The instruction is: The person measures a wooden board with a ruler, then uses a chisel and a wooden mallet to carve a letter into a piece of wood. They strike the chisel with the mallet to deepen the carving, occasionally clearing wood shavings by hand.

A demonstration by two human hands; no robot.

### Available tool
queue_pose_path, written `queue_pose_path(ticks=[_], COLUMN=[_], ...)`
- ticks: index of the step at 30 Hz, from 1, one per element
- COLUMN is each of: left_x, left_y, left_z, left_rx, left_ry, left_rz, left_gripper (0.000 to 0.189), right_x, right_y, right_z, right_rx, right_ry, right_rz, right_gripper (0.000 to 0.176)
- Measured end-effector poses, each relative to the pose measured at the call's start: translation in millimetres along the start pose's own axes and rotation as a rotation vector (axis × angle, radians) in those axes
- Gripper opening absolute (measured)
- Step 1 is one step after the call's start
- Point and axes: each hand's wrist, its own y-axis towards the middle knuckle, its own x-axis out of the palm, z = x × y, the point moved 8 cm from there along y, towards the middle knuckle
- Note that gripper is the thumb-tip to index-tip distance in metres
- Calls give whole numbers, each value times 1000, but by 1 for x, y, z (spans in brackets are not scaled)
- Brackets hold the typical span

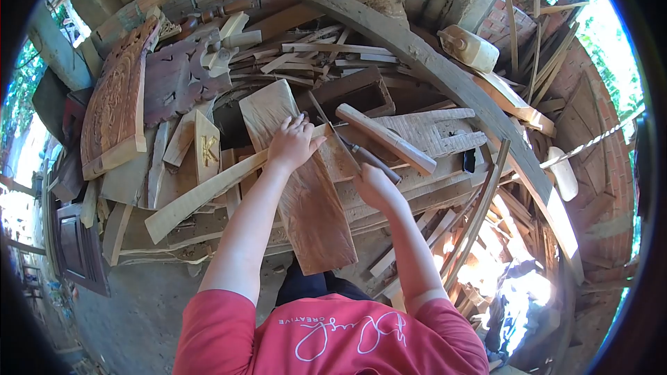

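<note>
My left hand (295, 144) presses and grips a long pale wooden strip (208, 192) near its right end. The strip lies slantwise across a wide brown board (316, 212), which points toward my body. My right hand (377, 186) is closed round the lower end of a long thin tool (333, 130); its blade slants up and left, close to the strip's end. Whether it is a saw or a file I cannot tell. A dark-handled tool (377, 164) lies just behind my right hand. Beyond it, a short wooden block (385, 140) rests at a slant.
Carved wooden panels (118, 97) stand at the left. Scrap sticks (326, 55) lie heaped at the back. A long curved beam (431, 62) crosses to the right, with a plastic jug (470, 48) beside it. More offcuts (511, 222) are piled at the lower right.
</note>
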Motion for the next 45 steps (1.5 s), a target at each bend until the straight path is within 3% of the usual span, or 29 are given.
queue_pose_path(ticks=[1,3,4,7,14,26,28,31,34,35,37,40,45], left_x=[0,2,1,-1,0,10,7,2,3,3,4,3,5], left_y=[1,0,1,0,6,-5,-4,-3,-1,-2,0,0,0], left_z=[0,-1,-1,-2,-6,-5,-4,-2,-2,-2,-4,-5,-7], left_rx=[3,-16,-15,-56,-76,-90,-76,-72,-67,-62,-81,-110,-110], left_ry=[0,-16,-17,-36,-32,-12,-6,-16,-18,-17,-29,-85,-102], left_rz=[1,-19,-19,-23,-77,-73,-44,-44,-55,-60,-87,-114,-103], left_gripper=[44,45,45,48,50,49,48,48,47,47,47,47,48], right_x=[12,26,32,25,12,-34,-52,-12,28,31,10,10,10], right_y=[18,40,44,48,-76,-72,-60,-14,23,31,49,45,-47], right_z=[-4,-39,-37,-12,18,-13,-14,5,-36,-42,-40,-20,10], right_rx=[-124,-398,-396,-116,206,170,159,106,-454,-451,-136,14,169], right_ry=[-87,-594,-594,-41,91,32,23,78,-668,-661,-170,75,104], right_rz=[9,-132,-133,77,-26,-179,-50,-72,-132,-131,-18,104,9], right_gripper=[25,24,24,28,28,28,28,26,24,24,25,27,28])
